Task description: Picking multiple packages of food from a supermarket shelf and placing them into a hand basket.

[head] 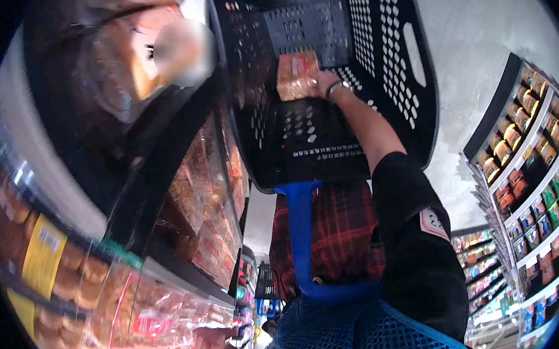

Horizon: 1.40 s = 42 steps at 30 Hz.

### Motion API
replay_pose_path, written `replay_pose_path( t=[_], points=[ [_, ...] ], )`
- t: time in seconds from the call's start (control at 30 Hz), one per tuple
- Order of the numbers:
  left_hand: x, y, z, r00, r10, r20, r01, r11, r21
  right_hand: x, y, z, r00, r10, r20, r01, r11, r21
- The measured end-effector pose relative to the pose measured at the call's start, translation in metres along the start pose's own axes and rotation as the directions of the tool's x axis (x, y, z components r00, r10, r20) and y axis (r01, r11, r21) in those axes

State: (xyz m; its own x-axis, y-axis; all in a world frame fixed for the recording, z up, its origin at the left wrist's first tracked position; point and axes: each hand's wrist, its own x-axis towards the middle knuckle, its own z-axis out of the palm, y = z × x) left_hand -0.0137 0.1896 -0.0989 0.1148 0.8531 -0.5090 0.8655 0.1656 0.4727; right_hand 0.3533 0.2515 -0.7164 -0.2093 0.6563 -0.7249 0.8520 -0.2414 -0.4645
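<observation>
My right hand [325,84], with a dark band at the wrist, reaches down into a black plastic shopping basket [304,166]. Its fingers are on the right end of a clear food pack [298,76] with a red label, low inside the basket. A blue handle [299,239] runs from the basket's near rim towards my body. At the bottom edge, my left hand [212,342] is partly in view beside the shelf of packaged food. Something small and dark [238,332] shows at its fingers; whether the hand grips it is unclear.
On the left, display shelves hold clear packs with red labels [153,311] and round baked goods [65,283] beside a yellow tag [44,255]. Stocked shelves [533,163] stand right, across a grey floor [465,85]. Another dark basket [266,280] appears farther back.
</observation>
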Motion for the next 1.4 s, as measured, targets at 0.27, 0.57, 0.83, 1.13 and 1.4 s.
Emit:
replay_pose_path(
  t=[0.27,0.57,0.83,1.13,1.4],
  points=[
    [-0.059,0.085,0.007,0.960,-0.113,0.256,0.255,0.728,-0.636,-0.244,-0.122,-0.203,0.996,-0.066,-0.061,0.072,0.992,0.100],
    [-0.088,0.144,-0.036,0.989,0.136,-0.055,-0.097,0.325,-0.941,-0.671,-0.332,-0.327,0.608,-0.567,-0.556,0.456,0.823,-0.340],
    [-0.183,0.130,-0.137,0.740,0.221,-0.635,-0.662,0.074,-0.746,-0.659,-0.423,-0.251,0.313,-0.795,-0.520,0.696,0.564,-0.444],
    [-0.318,0.016,-0.367,0.419,-0.010,-0.908,-0.007,1.000,-0.014,-0.608,-0.426,-0.228,0.404,-0.728,-0.554,0.819,0.558,-0.135],
    [-0.286,-0.168,-0.501,0.488,0.094,-0.868,0.391,0.865,0.314,-0.596,-0.395,-0.207,0.457,-0.667,-0.588,0.763,0.634,-0.127]
  ],
)
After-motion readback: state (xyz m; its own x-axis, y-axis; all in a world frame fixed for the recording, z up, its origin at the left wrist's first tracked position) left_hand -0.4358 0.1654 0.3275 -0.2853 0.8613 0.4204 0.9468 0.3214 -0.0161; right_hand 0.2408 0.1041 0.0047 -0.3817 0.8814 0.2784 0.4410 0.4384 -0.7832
